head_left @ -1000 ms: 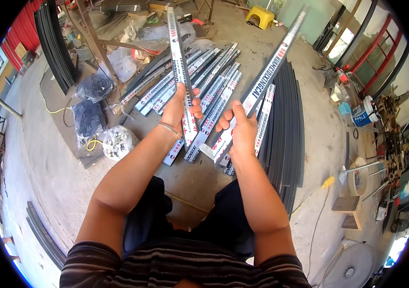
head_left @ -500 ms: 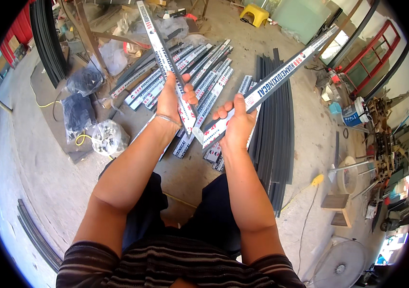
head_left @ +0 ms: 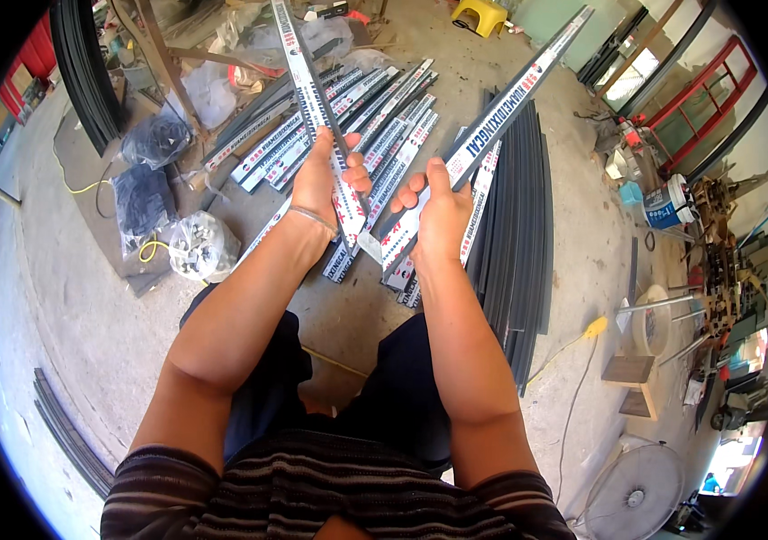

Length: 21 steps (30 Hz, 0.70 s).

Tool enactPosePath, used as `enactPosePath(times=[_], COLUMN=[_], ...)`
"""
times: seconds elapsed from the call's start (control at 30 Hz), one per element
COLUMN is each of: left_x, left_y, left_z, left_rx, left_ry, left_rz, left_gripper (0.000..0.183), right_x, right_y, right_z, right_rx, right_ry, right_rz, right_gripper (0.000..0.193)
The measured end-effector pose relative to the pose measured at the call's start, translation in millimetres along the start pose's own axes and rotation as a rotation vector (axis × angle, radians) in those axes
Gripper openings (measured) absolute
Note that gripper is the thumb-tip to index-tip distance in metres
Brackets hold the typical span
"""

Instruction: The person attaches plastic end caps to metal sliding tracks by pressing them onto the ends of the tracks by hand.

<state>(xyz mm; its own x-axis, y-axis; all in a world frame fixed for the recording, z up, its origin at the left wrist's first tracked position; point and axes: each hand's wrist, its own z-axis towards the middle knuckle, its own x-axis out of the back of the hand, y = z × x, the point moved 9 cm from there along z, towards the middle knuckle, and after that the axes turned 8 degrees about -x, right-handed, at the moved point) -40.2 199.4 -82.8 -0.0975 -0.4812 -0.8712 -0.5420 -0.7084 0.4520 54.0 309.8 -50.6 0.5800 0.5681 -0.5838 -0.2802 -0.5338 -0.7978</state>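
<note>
My left hand [head_left: 316, 184] is closed around the lower part of a dark metal profile bar [head_left: 305, 90] faced with white printed film. A second bar [head_left: 515, 108] of the same kind rests in my right hand [head_left: 442, 211], thumb along its top face, and slants away to the far right. The two bars form a V with their cut ends close together near me. A small silvery corner piece [head_left: 370, 246] shows between those ends. Which bar it sits in, I cannot tell for sure.
Several film-covered bars [head_left: 267, 162] lie on the floor beyond my hands. A bundle of long dark profiles [head_left: 524, 198] lies on the right. Plastic bags [head_left: 204, 245] sit at left, a yellow stool [head_left: 478, 18] far off, a fan [head_left: 636, 495] at lower right.
The bar in my right hand has swung more upright, its far end moving left, so the V is narrower. My left hand's bar has shifted only slightly.
</note>
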Motion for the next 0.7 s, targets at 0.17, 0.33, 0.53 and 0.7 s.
enactPosePath(times=[0.17,0.33,0.53,0.7], left_x=[9,11,18,20], left_y=[6,3,-12,-8], left_z=[1,2,3,5], left_rx=[-0.057,-0.016,0.103,0.049], left_ry=[0.067,0.103,0.148,0.149], left_rz=[0.005,0.054,0.055,0.004], left_gripper=[0.042,0.040,0.039,0.039], right_x=[3,3,-1,2], right_y=[8,5,-6,-10], right_z=[3,2,-3,-2], right_rx=[-0.044,-0.057,-0.028,0.012], right_ry=[0.008,0.010,0.003,0.024], right_rz=[0.050,0.013,-0.014,-0.008], right_gripper=[0.010,0.011,0.013,0.014])
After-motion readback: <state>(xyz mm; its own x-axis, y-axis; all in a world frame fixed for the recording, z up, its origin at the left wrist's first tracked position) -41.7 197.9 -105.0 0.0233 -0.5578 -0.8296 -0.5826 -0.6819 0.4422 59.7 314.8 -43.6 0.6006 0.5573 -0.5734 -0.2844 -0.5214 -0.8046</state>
